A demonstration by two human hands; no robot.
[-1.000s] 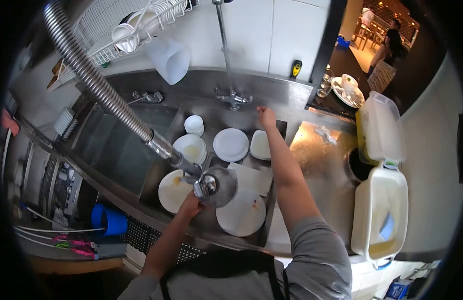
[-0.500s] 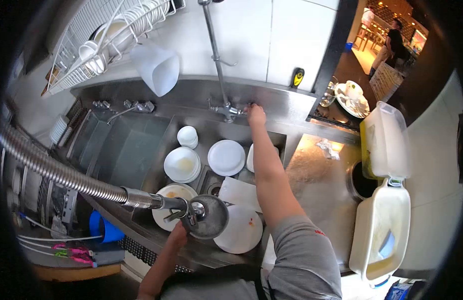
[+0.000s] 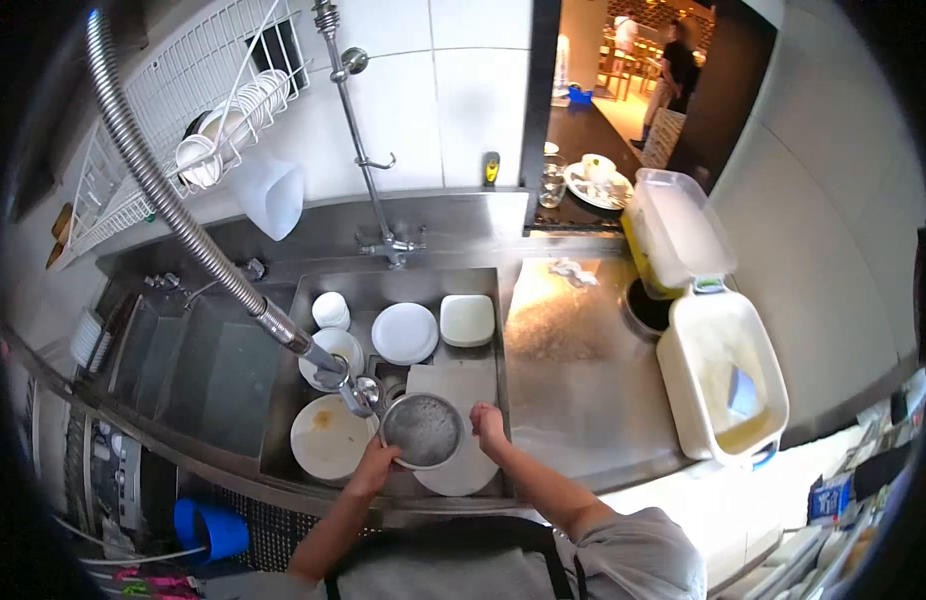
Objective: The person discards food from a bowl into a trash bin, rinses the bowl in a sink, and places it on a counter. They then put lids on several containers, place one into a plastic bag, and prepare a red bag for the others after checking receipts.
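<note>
A round metal bowl (image 3: 422, 431) with cloudy liquid in it is held at its left rim by my left hand (image 3: 374, 466). Just right of the bowl, my right hand (image 3: 486, 422) has its fingers curled together; whether anything is in them is too small to tell. The spray head (image 3: 363, 396) hangs at the bowl's upper left. Under the bowl lie white plates (image 3: 455, 475) in the sink (image 3: 268, 440). A stained plate (image 3: 328, 437) is to the left. Farther back sit stacked bowls (image 3: 331, 310), a round plate (image 3: 405, 333) and a squarish dish (image 3: 467, 320).
The faucet (image 3: 393, 248) rises behind the sink. At the right stand a cream tub (image 3: 723, 370) and a clear container (image 3: 683, 225). A dish rack (image 3: 173, 130) hangs at upper left. Beyond the pass-through opening, a person (image 3: 671, 75) stands far off.
My right hand has come back from the faucet to beside the bowl. My left hand still holds the bowl, and the spray head is now at its upper left edge. The view has shifted right.
</note>
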